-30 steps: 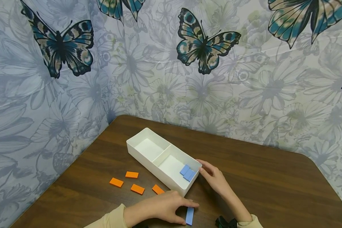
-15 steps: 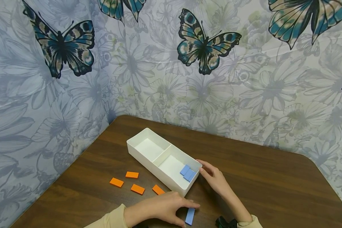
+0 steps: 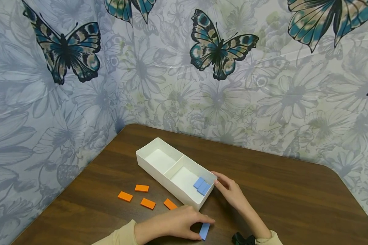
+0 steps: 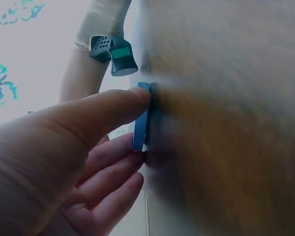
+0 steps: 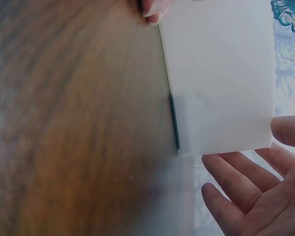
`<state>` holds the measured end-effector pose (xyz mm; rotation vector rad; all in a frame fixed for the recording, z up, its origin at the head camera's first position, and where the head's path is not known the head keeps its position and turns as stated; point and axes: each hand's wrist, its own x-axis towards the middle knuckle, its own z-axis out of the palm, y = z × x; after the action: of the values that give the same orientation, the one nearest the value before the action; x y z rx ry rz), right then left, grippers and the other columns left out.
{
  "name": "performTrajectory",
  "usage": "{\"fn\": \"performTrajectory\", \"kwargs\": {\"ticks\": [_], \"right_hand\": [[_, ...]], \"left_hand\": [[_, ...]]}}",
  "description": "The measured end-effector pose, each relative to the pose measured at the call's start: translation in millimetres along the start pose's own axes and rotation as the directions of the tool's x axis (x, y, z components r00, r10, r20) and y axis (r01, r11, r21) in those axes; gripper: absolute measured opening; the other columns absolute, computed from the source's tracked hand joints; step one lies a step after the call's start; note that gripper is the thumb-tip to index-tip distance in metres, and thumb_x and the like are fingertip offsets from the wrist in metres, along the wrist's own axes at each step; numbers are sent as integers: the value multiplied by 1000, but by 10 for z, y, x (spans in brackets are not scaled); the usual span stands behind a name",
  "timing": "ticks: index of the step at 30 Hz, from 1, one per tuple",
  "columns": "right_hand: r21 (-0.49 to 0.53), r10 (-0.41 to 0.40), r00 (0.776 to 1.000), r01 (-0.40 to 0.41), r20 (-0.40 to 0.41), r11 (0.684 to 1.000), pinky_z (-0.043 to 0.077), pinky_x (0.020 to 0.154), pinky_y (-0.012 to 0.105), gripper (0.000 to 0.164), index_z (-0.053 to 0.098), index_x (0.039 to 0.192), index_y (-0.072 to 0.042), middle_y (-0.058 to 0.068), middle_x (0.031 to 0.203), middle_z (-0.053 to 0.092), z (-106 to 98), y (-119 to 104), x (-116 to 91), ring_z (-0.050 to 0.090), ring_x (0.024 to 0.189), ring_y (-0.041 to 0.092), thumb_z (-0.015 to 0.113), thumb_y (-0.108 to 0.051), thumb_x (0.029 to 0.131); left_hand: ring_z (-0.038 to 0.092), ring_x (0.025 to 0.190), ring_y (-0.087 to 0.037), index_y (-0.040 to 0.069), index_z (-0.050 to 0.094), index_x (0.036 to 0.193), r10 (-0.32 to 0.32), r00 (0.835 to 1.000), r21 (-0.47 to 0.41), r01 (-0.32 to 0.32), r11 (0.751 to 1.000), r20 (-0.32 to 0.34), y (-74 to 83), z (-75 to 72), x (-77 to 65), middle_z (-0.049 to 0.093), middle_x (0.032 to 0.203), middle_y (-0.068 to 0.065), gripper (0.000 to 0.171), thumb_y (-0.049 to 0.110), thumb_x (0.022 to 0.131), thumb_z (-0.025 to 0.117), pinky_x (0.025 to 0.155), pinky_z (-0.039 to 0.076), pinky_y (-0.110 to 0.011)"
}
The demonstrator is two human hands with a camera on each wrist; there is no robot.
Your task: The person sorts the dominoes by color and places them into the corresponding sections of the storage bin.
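Note:
My left hand (image 3: 181, 222) is low over the table in front of the white box (image 3: 168, 180), thumb and fingers at opposite ends of a flat blue tile (image 3: 204, 232). In the left wrist view, the blue tile (image 4: 140, 128) is edge-on between thumb and fingertips, close by the tabletop. My right hand (image 3: 231, 194) holds the box's right-hand corner, the thumb nearer me and the fingers round the far side. The right wrist view shows the box wall (image 5: 219, 78) with fingertips against its end. Inside the nearer compartment lie two blue tiles (image 3: 203, 188), one overlapping the other.
Several orange tiles (image 3: 148, 203) lie on the brown table (image 3: 273, 183) left of the box. A divider (image 3: 174, 165) splits the box in two. A black wrist device (image 3: 243, 239) is at the right sleeve, and a butterfly-patterned wall covering (image 3: 171, 95) stands behind.
The blue tile at my left hand has turned slightly, its far end shifting right. My left thumb has drawn up a little against its near end. Right hand and box stay still.

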<state>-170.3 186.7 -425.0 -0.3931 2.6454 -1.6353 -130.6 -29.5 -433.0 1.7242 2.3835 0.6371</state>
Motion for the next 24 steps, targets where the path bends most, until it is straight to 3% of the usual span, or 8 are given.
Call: {"fn": "performTrajectory", "kwargs": {"ticks": [7,12,19,24], "right_hand": [[-4,4,1000,-5,-13,1000,46,86,42,35,58,129,-14,7,114,63,-2,2,-8,59,102,23,57,-19,94],[-8,12,1000,-12,-12,1000,45,86,41,34,58,128,-15,7,114,63,-4,0,-6,58,103,22,57,-19,95],[5,-4,1000,4,-11,1000,44,89,41,34,58,128,-10,8,117,61,-2,-17,-4,57,107,23,58,-16,94],[19,-17,1000,17,-14,1000,43,91,43,35,57,128,-7,10,121,59,-5,-21,-6,55,110,25,58,-16,94]], "left_hand": [[47,80,15,12,61,124,33,999,-58,-34,998,-18,1,-58,-8,63,112,11,42,17,84,72,74,39,-4],[49,93,12,8,58,126,36,999,-144,-40,989,-32,-14,-100,-22,61,117,7,44,13,84,71,79,40,-6],[52,102,5,2,57,124,-19,1000,-367,11,930,-20,-2,-155,-35,60,121,0,43,2,83,69,77,44,-9],[54,100,5,2,58,119,-28,999,-416,16,909,-22,19,-193,-32,61,116,1,38,0,82,70,77,45,-11]]}}
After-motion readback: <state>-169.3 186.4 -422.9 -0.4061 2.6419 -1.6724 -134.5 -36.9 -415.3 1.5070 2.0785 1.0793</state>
